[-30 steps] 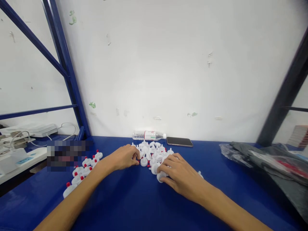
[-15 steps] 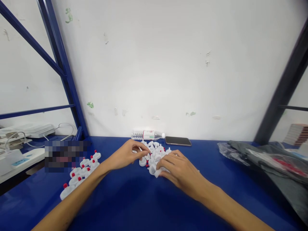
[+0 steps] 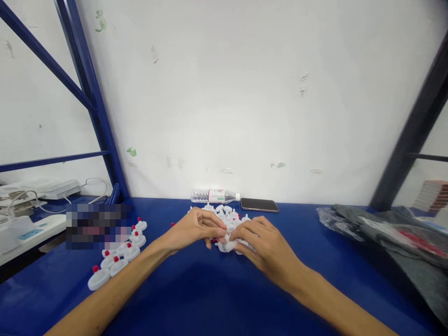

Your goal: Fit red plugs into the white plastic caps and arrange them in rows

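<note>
A pile of white nozzle caps (image 3: 227, 214) and small red tips lies at the middle of the blue table. In front of it, my left hand (image 3: 199, 228) is closed in a pinch, thumb against fingers, on something too small to make out. My right hand (image 3: 261, 240) is closed on a white cap (image 3: 230, 244), close beside the left fingertips. To the left, white caps with red tips (image 3: 99, 277) stand upright in rows, partly behind my left forearm.
A clear water bottle (image 3: 215, 196) lies against the wall, with a phone (image 3: 259, 205) beside it. Grey and clear plastic bags (image 3: 392, 238) lie at the right. A white power strip (image 3: 42, 232) sits at the far left, near a blue metal frame (image 3: 101, 112).
My left hand has moved right, its fingers now near the white cap in my right hand. My right hand has shifted only slightly.
</note>
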`<state>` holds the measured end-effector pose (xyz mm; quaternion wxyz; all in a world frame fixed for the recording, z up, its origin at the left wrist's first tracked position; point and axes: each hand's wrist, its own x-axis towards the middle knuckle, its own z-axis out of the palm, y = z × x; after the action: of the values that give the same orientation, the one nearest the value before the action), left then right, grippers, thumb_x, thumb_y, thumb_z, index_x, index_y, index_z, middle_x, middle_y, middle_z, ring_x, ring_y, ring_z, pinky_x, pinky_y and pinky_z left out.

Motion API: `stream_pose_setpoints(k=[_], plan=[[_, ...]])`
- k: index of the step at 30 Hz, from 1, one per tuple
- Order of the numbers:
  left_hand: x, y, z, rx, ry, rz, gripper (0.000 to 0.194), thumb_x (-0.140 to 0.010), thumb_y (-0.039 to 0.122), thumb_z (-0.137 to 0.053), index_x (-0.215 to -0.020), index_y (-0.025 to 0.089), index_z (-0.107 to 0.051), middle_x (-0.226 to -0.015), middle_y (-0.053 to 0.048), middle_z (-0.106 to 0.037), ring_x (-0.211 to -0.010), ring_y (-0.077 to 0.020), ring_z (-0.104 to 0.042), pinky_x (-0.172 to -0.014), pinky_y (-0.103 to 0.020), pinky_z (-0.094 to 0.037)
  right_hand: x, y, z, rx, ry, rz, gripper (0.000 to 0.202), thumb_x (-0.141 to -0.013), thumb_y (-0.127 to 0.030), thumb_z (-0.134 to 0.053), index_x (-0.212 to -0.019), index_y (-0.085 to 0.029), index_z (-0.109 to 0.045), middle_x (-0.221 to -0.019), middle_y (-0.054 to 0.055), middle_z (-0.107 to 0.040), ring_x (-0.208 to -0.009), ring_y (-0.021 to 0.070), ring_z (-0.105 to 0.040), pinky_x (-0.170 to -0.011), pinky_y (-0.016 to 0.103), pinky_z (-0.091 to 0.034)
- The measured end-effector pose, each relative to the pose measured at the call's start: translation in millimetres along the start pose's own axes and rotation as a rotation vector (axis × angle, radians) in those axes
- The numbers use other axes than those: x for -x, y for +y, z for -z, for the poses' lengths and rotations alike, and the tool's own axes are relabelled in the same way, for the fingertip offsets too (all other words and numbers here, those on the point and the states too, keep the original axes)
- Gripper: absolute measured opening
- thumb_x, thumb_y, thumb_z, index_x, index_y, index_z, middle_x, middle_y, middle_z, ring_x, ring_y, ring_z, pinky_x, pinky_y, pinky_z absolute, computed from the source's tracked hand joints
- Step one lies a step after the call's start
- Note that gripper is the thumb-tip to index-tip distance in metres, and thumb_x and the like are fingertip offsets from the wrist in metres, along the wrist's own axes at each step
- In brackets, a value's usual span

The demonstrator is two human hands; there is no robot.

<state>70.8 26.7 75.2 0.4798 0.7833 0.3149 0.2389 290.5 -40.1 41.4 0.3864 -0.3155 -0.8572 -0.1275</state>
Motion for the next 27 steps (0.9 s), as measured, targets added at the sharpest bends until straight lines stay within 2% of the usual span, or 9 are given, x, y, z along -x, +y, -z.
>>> stream_pose_setpoints(k=[3, 5, 8, 12, 16, 22, 25, 27], plan=[[3.0, 8.0, 8.1, -0.120, 0.040, 0.010, 0.032, -0.081, 0.044, -0.070, -0.094, 0.014, -0.074, -0.081, -0.007, -0.077, -0.071, -0.0184, -0.070, -0.059, -0.025, -0.056, -1.0, -0.9, 1.3, -0.007, -0.019, -0.048, 0.016, -0.096, -0.025, -0.067, -0.111, -0.023, -0.062, -0.104, 0.001, -0.074, -0.090, 0.0204, -0.064, -0.086, 0.036, -0.040], [5.8, 11.4, 21.8, -0.251, 0.106, 0.023, 0.026, -0.081, 0.039, -0.068, -0.091, 0.016, -0.075, -0.079, -0.005, -0.075, -0.066, -0.0166, -0.066, -0.055, -0.024, -0.053, -1.7, -1.7, 2.1, 0.001, -0.052, -0.098, 0.025, -0.094, -0.030, -0.070, -0.116, -0.023, -0.061, -0.107, 0.002, -0.073, -0.096, 0.0219, -0.065, -0.089, 0.037, -0.042], [9.5, 7.3, 47.4, -0.476, 0.215, 0.073, 0.013, -0.075, 0.026, -0.066, -0.078, 0.017, -0.075, -0.070, -0.003, -0.072, -0.065, -0.0165, -0.064, -0.054, -0.023, -0.046, -1.1, -2.9, 1.4, 0.031, -0.166, -0.122, 0.028, -0.096, -0.030, -0.067, -0.122, -0.024, -0.061, -0.118, 0.004, -0.071, -0.107, 0.0238, -0.063, -0.095, 0.041, -0.043], [10.8, -11.8, 68.6, -0.658, 0.148, 0.183, 0.009, -0.065, 0.019, -0.064, -0.064, 0.018, -0.073, -0.061, -0.001, -0.071, -0.058, -0.0167, -0.064, -0.053, -0.023, -0.043, 3.1, -2.9, -4.7, 0.086, -0.338, -0.073, 0.038, -0.099, -0.033, -0.061, -0.136, -0.026, -0.056, -0.135, 0.007, -0.064, -0.124, 0.0278, -0.055, -0.105, 0.048, -0.041], [10.7, -24.1, 69.8, -0.756, 0.107, 0.246, 0.009, -0.064, 0.019, -0.062, -0.062, 0.019, -0.071, -0.064, -0.002, -0.073, -0.062, -0.0185, -0.067, -0.055, -0.024, -0.044, 7.0, -0.7, -11.5, 0.096, -0.402, -0.029, 0.032, -0.099, -0.029, -0.061, -0.131, -0.025, -0.060, -0.130, 0.006, -0.067, -0.125, 0.0259, -0.056, -0.108, 0.048, -0.039], [15.0, -18.9, 64.6, -0.902, 0.139, 0.259, 0.013, -0.066, 0.015, -0.062, -0.069, 0.022, -0.072, -0.077, -0.003, -0.076, -0.072, -0.0211, -0.069, -0.060, -0.026, -0.042, 5.5, 0.9, -11.4, 0.107, -0.409, -0.035, 0.027, -0.095, -0.025, -0.067, -0.122, -0.025, -0.063, -0.119, 0.004, -0.070, -0.118, 0.0236, -0.060, -0.106, 0.046, -0.040], [15.7, -12.5, 59.2, -0.976, 0.183, 0.244, 0.008, -0.070, 0.023, -0.067, -0.074, 0.023, -0.074, -0.086, -0.006, -0.077, -0.081, -0.0259, -0.069, -0.062, -0.028, -0.041, 4.0, 0.9, -10.8, 0.132, -0.405, -0.036, 0.027, -0.095, -0.025, -0.068, -0.122, -0.024, -0.063, -0.114, 0.005, -0.070, -0.114, 0.0240, -0.061, -0.103, 0.046, -0.042], [14.0, -7.6, 51.3, -1.013, 0.221, 0.199, 0.013, -0.078, 0.030, -0.065, -0.078, 0.022, -0.075, -0.092, -0.009, -0.076, -0.091, -0.0296, -0.067, -0.066, -0.031, -0.041, 3.5, 0.5, -11.2, 0.147, -0.400, -0.033, 0.031, -0.094, -0.025, -0.068, -0.125, -0.023, -0.062, -0.113, 0.005, -0.070, -0.112, 0.0245, -0.061, -0.101, 0.046, -0.043]])
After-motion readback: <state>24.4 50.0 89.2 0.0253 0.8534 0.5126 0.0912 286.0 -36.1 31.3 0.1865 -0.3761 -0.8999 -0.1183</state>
